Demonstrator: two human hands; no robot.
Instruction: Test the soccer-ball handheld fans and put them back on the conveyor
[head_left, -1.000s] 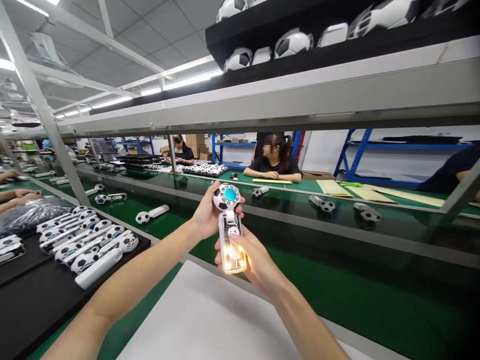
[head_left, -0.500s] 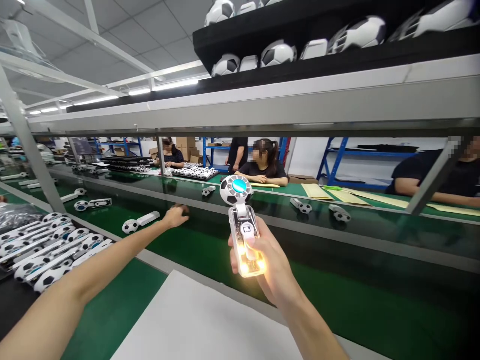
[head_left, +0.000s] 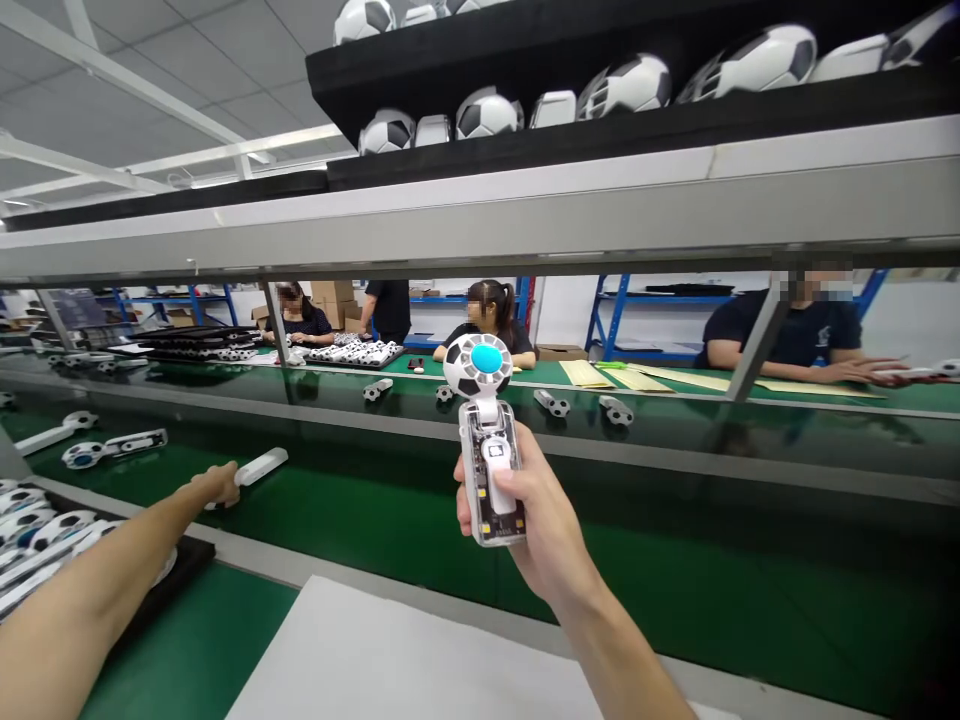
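Note:
My right hand [head_left: 541,500] is wrapped round the clear-backed handle of a handheld fan [head_left: 487,372] with a soccer-ball head, held upright. The head has vents round a blue disc, and my thumb presses on the white piece on the handle. No light shows in the handle. To the left, my left hand [head_left: 219,487] is closed over the ball end of another fan [head_left: 262,466] lying on the green conveyor belt [head_left: 360,530]. Only its white handle shows beyond my fingers.
Several fans lie on the belt, one [head_left: 112,448] at the left. A black tray [head_left: 196,560] of fans stands at lower left, by a white sheet [head_left: 390,650]. An overhead shelf [head_left: 480,225] crosses above on posts. People sit across the belt, one person [head_left: 795,335] at right.
My left hand has moved left onto a fan on the belt. The yellow light in the right hand's fan has gone out. The view has swung right.

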